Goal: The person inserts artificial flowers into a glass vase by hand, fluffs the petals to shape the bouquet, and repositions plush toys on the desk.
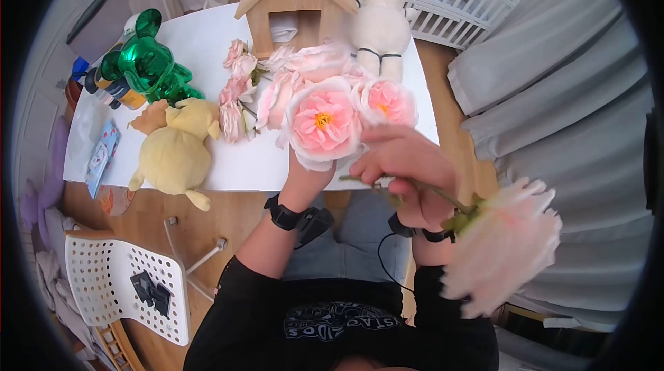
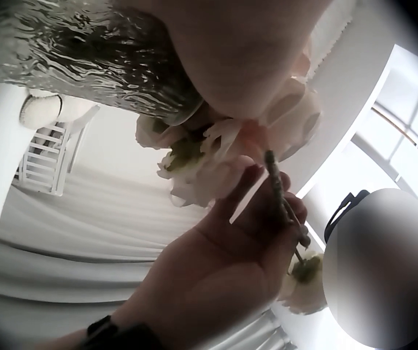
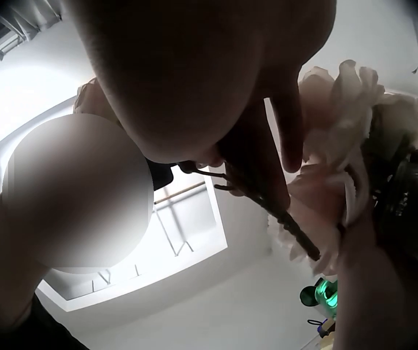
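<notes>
My right hand (image 1: 418, 170) pinches the green stem (image 1: 443, 194) of a single pale pink flower (image 1: 505, 246), whose bloom hangs to the right, past the wrist. In the right wrist view the stem's cut end (image 3: 307, 244) points towards the bunch. Large pink flowers (image 1: 324, 118) stand in a bunch above the table's front edge, hiding most of my left hand (image 1: 311, 172). The left wrist view shows that hand (image 2: 249, 58) against a clear rippled glass vase (image 2: 85, 62) under the blooms; its fingertips are hidden.
Smaller pink roses (image 1: 236, 97) lie on the white table (image 1: 242, 163). Behind stand a wooden house (image 1: 297, 4) and a white bear figure (image 1: 380, 21). To the left are a green shiny figure (image 1: 149, 59), a yellow plush (image 1: 176, 156) and bottles (image 1: 117, 91); a white chair (image 1: 131, 281) is below.
</notes>
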### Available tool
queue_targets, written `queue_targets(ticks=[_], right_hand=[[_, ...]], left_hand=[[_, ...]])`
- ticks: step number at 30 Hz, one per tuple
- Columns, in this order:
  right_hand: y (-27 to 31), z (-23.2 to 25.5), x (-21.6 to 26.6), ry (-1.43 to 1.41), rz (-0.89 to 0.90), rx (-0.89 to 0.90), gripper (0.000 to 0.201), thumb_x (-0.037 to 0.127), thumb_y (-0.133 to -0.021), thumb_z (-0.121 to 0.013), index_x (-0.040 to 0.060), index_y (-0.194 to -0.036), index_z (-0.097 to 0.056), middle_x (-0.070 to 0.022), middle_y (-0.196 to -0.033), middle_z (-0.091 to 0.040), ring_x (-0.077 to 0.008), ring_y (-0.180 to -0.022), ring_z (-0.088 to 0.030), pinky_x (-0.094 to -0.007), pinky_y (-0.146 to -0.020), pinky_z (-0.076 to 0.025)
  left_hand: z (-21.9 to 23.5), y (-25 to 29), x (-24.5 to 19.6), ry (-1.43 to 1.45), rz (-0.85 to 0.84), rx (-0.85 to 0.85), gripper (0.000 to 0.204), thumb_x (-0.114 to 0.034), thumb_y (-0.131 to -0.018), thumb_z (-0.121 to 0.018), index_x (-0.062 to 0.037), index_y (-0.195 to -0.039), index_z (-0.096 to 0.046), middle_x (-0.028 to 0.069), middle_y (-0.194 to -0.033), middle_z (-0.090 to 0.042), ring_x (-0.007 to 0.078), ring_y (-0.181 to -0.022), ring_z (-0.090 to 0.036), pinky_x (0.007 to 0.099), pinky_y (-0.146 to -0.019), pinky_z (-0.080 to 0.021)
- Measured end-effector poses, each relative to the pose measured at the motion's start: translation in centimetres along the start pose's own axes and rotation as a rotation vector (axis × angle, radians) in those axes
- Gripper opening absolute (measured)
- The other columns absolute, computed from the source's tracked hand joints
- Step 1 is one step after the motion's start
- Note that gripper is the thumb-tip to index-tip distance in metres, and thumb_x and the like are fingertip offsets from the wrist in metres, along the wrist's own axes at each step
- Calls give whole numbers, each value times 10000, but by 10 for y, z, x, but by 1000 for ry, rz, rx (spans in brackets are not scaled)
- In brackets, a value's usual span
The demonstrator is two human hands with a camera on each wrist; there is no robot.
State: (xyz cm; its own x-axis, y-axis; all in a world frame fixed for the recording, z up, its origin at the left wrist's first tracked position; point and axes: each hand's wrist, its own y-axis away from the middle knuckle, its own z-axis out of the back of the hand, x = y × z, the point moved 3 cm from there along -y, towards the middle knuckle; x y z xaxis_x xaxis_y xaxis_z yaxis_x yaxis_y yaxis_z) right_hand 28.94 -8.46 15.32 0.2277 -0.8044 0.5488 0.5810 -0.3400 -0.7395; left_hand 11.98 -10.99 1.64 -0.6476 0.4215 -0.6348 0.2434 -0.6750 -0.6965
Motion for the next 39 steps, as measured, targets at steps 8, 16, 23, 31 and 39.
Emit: queue_targets(ticks=[8, 16, 23, 31, 39], right_hand=[[-16, -6, -18, 112, -124, -226, 503, 377, -1141, -393, -39, -1021, -650, -172, -947, -734, -272, -916, -710, -428, -989, -489], [-3, -11, -58, 76, -94, -360, 295, 196, -1128, -450, -49, -1192, -601, -169, -1117, -727, -244, -991, -724, -372, -901, -576], [8, -16, -53, 414, -202, -191, 577, 165, -794, -784, 60, -1341, -635, -111, -1320, -654, -312, -1192, -630, -463, -1076, -468], [-20, -1, -48, 436, 16, -106, 519, 18, -715, -792, 36, -1208, -632, -93, -1041, -598, -312, -913, -570, -413, -946, -379], [-20, -3, -47, 421, 12, -107, 626, -58, -743, -743, 30, -1345, -596, -13, -844, -597, -238, -810, -579, -394, -926, -396]], left_hand=[[-10, 13, 13, 217, 225, 129, 413, -81, -1011, -562, -27, -1420, -565, 162, -1380, -604, 302, -1329, -541, 423, -1141, -403], [-1, 11, 2, 156, 225, 84, 227, -115, -1022, -543, 3, -1200, -620, 142, -1149, -665, 280, -1088, -624, 406, -971, -492], [-2, 13, 11, 108, 309, 357, 429, -149, -1031, -559, -20, -1440, -531, 182, -1436, -563, 336, -1373, -504, 449, -1195, -353], [-1, 11, 3, 189, 49, 197, 437, -114, -1027, -554, -10, -1451, -520, 187, -1478, -536, 347, -1401, -470, 472, -1214, -336], [-4, 4, -1, 110, 52, 136, 445, -108, -1055, -496, -8, -1488, -477, 181, -1472, -527, 345, -1381, -488, 431, -1193, -338]])
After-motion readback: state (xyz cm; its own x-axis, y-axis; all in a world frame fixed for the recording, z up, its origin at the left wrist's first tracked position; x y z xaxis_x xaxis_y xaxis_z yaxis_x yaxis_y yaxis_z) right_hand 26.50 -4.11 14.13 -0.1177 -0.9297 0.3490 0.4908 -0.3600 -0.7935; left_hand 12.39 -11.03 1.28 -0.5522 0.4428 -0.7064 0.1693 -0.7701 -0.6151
